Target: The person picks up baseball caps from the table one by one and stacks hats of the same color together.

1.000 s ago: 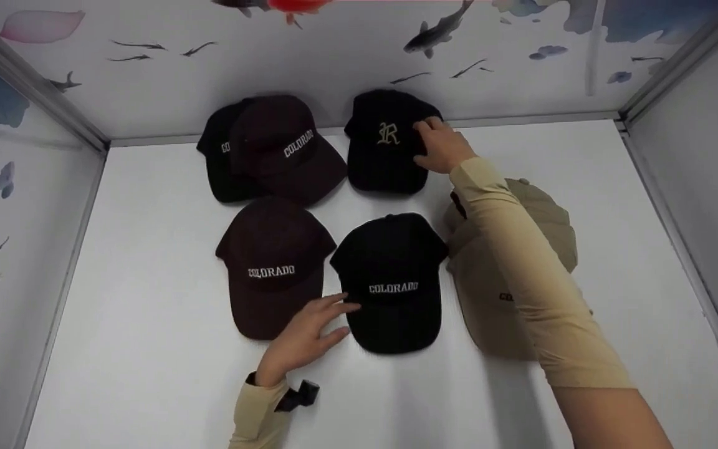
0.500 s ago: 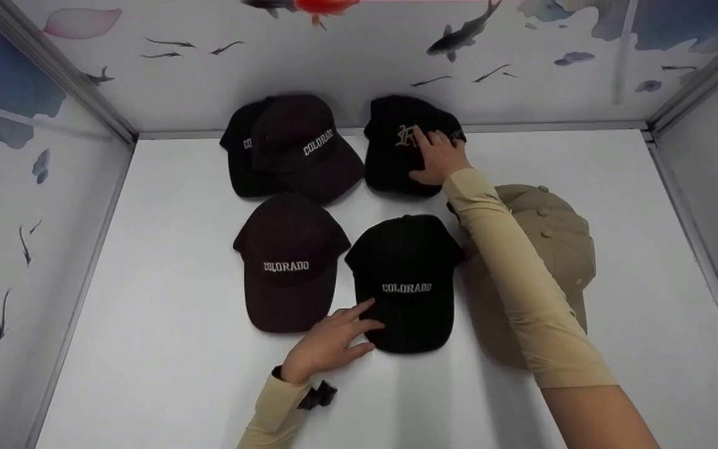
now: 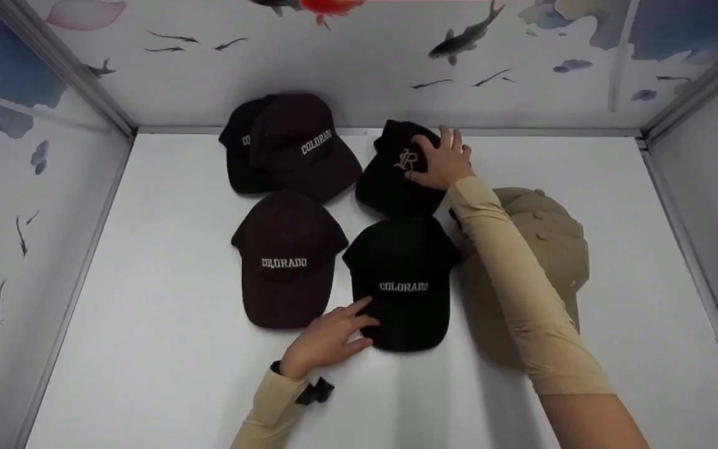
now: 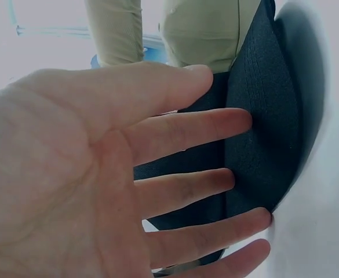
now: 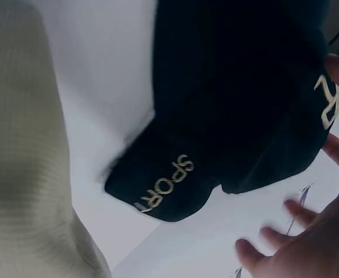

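Note:
My right hand (image 3: 445, 163) pinches the front of a black cap (image 3: 390, 187) with a gold R emblem, thumb and forefinger either side of the emblem. Its other fingers stand spread, off the cloth in the right wrist view, where gold lettering like "SPORT" shows on the cap's strap end (image 5: 163, 185). This cap sits turned, its brim towards the front left. My left hand (image 3: 321, 344) lies with straight, spread fingers at the left edge of the brim of a black COLORADO cap (image 3: 406, 324), whose dark brim (image 4: 268, 116) appears behind the fingertips in the left wrist view.
A maroon COLORADO cap (image 3: 287, 293) lies left of the black one. Behind it, another maroon cap (image 3: 315, 165) overlaps a black cap (image 3: 237, 168). Several stacked tan caps (image 3: 561, 243) lie partly beneath my right forearm. Printed panels (image 3: 359, 81) enclose the white table (image 3: 147, 312).
The R cap has come forward from the back wall and turned, its brim swinging towards the front left, with my right hand on it. My left hand has reached slightly further onto the COLORADO brim.

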A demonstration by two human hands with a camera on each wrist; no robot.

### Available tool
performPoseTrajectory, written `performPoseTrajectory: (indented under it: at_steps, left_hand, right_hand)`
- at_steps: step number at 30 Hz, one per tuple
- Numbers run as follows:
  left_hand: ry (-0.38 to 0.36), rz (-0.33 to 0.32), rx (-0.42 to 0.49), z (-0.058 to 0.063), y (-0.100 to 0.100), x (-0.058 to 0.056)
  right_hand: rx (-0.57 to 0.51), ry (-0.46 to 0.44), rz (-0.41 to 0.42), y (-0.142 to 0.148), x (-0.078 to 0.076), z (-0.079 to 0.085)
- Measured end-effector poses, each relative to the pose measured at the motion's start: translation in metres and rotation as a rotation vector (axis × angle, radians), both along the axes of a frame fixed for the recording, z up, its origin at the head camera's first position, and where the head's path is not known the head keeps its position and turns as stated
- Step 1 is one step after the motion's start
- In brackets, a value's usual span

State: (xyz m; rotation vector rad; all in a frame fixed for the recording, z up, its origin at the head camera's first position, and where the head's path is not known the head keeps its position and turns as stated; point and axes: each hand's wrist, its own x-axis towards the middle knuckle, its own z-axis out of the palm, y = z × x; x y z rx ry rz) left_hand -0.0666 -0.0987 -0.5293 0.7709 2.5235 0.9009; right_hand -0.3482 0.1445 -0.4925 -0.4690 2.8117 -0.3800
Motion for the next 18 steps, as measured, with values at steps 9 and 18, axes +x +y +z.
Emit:
performPoseTrajectory:
  at_steps: [9, 18]
  left_hand:
    - [0.002, 0.015, -0.011, -0.003, 0.001, 0.002]
    - [0.027, -0.060, -0.139, -0.001, 0.003, 0.007]
  right_hand:
    - [-0.169, -0.095, -0.115, 0.005, -0.004, -0.006]
    - [-0.449, -0.230, -0.263, 0.017, -0.006, 0.013]
